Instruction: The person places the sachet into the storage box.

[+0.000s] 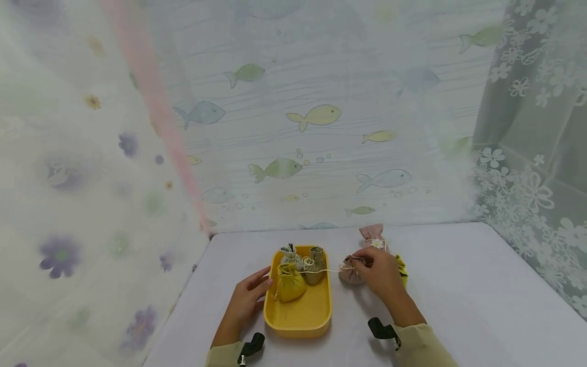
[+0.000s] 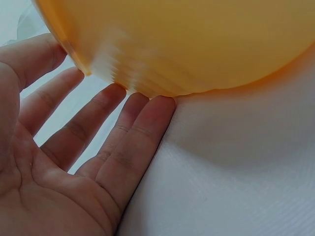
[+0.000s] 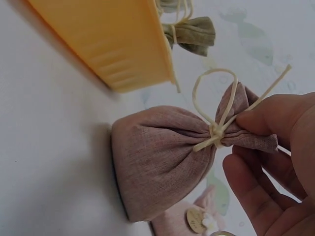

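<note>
A yellow plastic bin stands on the white table, holding a yellow drawstring pouch, an olive-brown pouch and a pale pouch. My left hand rests its fingertips against the bin's left side, fingers mostly straight and spread, as the left wrist view shows. To the right of the bin, my right hand pinches the gathered top of a mauve drawstring pouch between thumb and fingers. A cream cord is tied in a bow round its neck. Whether its base touches the table, I cannot tell.
Behind my right hand lies a pink pouch with a white flower. Another yellow pouch is partly hidden by that hand. A fish-print curtain hangs along the table's back edge, with a flowered curtain on the left.
</note>
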A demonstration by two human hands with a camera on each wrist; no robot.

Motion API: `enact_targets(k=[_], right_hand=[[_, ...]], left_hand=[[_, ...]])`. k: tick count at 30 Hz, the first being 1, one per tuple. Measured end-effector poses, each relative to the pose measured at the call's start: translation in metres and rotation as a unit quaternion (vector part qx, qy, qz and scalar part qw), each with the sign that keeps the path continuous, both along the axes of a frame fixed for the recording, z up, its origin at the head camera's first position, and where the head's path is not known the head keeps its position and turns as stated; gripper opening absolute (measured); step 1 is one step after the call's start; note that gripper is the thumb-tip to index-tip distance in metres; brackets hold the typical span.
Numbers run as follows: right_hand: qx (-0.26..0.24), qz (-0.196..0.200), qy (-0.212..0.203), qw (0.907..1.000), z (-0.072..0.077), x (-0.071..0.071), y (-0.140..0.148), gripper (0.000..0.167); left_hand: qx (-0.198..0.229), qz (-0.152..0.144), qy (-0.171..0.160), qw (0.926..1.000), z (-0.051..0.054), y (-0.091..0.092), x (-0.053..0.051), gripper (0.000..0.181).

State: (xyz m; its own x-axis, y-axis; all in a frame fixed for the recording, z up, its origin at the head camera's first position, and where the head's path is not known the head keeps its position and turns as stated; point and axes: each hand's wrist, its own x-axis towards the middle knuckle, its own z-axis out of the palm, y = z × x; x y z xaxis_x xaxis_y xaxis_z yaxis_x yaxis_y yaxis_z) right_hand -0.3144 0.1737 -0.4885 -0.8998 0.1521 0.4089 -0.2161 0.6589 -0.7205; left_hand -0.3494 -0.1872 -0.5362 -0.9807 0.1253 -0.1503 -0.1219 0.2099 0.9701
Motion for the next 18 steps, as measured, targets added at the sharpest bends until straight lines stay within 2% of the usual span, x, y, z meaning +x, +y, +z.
enact_targets(k=[12,18], right_hand=[[-0.012,-0.002,-0.012,0.9999,0.011,0.004,0.001,0.006],[-0.018,-0.003,-0.012,0.9998,0.018,0.008,0.001,0.005]], left_hand=[[0.009,0.007,-0.002,0.9999,0.0,0.0,0.001,0.064],[0.01,0.001,0.004,0.9999,-0.002,-0.001,0.001,0.064]])
